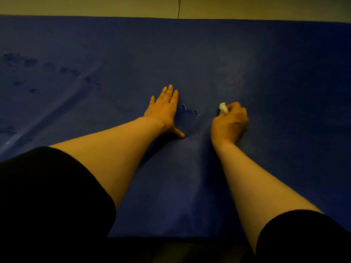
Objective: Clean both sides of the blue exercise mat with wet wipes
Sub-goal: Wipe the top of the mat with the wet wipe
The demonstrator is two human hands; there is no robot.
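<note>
Blue foam mat (190, 54) fills nearly the whole view, spread flat on a pale floor (95, 6), its far edge near the top. Scuffed, peeled patches mark its left part, and a small ragged tear (190, 110) lies between the 2 hands. Left hand (164, 111) presses flat, fingers straight, holding nothing. Right hand (230, 120) curls around a balled white wipe (223, 108), pressed to the mat. Risk, as a judgement: rubbing across the tear could snag the wipe and lift more surface; a wadded wipe also covers little area, leaving streaks.
</note>
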